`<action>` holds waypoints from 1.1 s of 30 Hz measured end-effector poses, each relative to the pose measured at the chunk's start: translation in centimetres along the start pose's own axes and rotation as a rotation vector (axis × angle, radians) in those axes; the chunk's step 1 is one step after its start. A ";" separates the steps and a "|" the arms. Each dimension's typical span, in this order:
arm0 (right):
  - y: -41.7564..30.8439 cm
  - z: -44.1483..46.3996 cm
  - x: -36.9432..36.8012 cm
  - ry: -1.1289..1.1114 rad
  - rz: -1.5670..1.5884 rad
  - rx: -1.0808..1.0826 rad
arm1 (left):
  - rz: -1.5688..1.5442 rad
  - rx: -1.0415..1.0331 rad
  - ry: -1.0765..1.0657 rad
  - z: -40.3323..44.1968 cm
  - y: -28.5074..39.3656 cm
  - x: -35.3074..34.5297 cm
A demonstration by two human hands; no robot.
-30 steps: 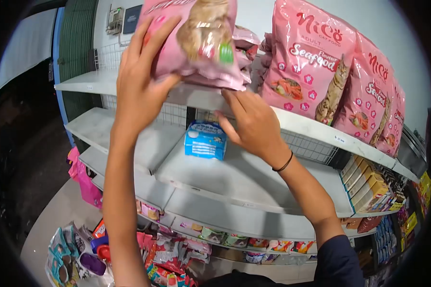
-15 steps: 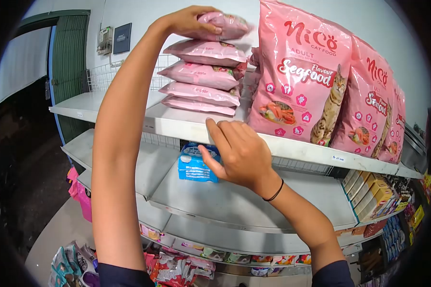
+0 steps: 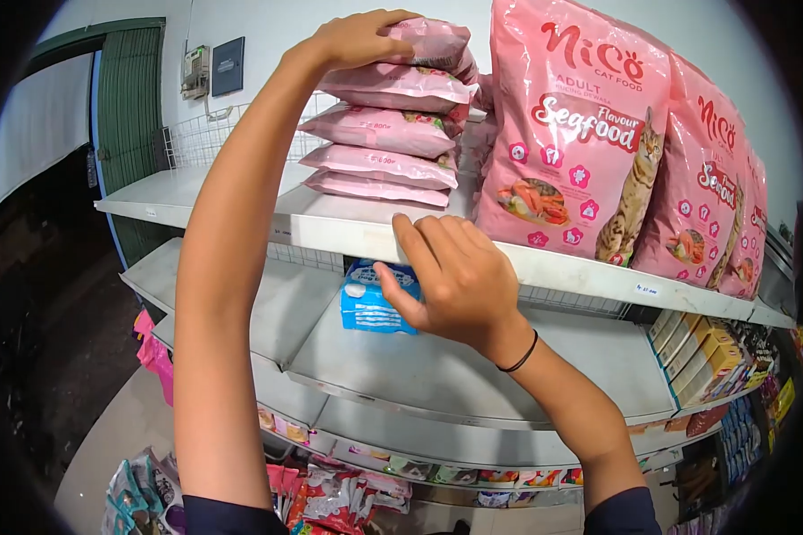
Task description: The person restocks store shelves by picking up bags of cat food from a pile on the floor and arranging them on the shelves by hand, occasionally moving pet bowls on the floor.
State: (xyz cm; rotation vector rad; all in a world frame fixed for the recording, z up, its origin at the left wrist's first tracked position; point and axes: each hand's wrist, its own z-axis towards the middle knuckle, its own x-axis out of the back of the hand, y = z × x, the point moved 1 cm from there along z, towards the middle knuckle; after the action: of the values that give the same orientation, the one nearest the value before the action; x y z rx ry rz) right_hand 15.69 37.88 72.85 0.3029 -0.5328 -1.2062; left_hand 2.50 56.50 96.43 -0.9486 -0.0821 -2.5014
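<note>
My left hand [image 3: 366,40] grips the end of a small pink cat food bag [image 3: 433,43], which lies on top of a stack of similar pink bags [image 3: 379,132]. The stack stands on the upper white shelf [image 3: 326,230]. My right hand [image 3: 459,281] is at the front edge of that shelf, fingers bent and thumb apart, holding nothing; whether its fingertips touch the edge I cannot tell. Just right of the stack stands a large pink bag of seafood-flavour cat food [image 3: 567,134].
More large pink bags [image 3: 705,178] stand to the right. On the shelf below are a blue pack [image 3: 375,308] behind my right thumb and several boxes [image 3: 700,357] at the right end. Colourful packets [image 3: 339,495] fill the bottom. A green folding door [image 3: 134,116] is at the left.
The top bag, blurred and raised at the stack's top before, now lies lower and slightly farther right against it, still in my left hand. My right hand keeps its place at the shelf edge.
</note>
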 end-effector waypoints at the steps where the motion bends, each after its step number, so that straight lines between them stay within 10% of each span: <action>1: 0.0 0.1 0.0 0.001 0.004 -0.003 | -0.015 0.029 0.001 0.1 0.0 -0.1; 6: -0.2 -0.1 0.3 0.017 0.017 -0.004 | 0.195 -0.376 0.307 -2.9 0.6 -0.7; 10: -0.4 0.0 0.4 0.029 0.043 -0.030 | 0.294 0.082 0.125 -4.4 4.5 0.2; 19: -1.1 -0.1 1.0 0.084 0.158 -0.185 | 0.411 0.036 0.442 -10.9 4.8 1.4; 22: -2.7 -0.5 1.3 0.181 0.299 -0.285 | -0.036 0.089 0.620 -18.3 9.5 0.2; 28: -12.0 -4.8 0.4 0.318 1.094 -0.653 | -0.232 0.501 0.791 -37.6 21.1 -6.3; 33: -25.2 -12.1 -4.1 -0.100 1.544 -0.669 | -0.221 1.146 0.951 -53.7 28.3 -13.1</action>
State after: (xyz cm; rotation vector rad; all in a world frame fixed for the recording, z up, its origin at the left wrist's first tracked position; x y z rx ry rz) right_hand 0.98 32.51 49.37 -0.6777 -0.2647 0.1696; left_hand -9.38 24.99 44.26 0.7114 -1.1599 -2.2113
